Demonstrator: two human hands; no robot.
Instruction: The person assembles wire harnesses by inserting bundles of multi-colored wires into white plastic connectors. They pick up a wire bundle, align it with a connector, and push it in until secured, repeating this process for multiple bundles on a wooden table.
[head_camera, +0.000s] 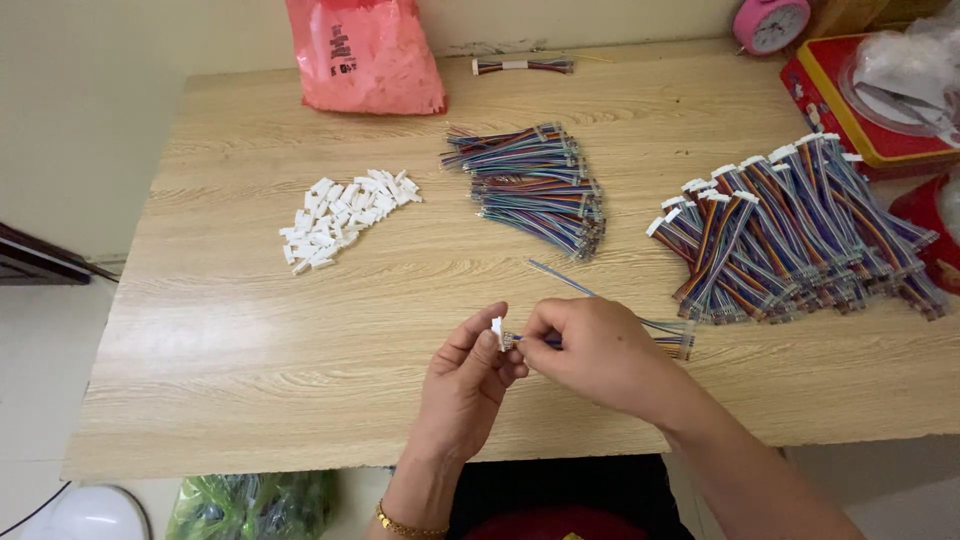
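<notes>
White plastic shows between my left hand's (468, 385) fingertips: a small connector housing (497, 328), pinched by thumb and forefinger just below the middle of the frame. My right hand (590, 350) is closed on the near end of a rainbow ribbon cable (672, 338), its tip touching the housing. That cable's long axis runs almost level across the picture, its held end pointing left at the housing and its free end lying on the wooden table (250, 340) to the right of my knuckles. One thin blue wire (560, 277) slants away toward the upper left from behind my right hand.

Farther up, left of centre, sits a heap of loose white housings (345, 217). At upper centre lies a stack of bare cables (535, 185); at right, a bigger pile of cables with white ends fitted (795, 235). Along the far edge are a pink plastic bag (365, 50), a pink clock (770, 22) and a red tin (865, 105).
</notes>
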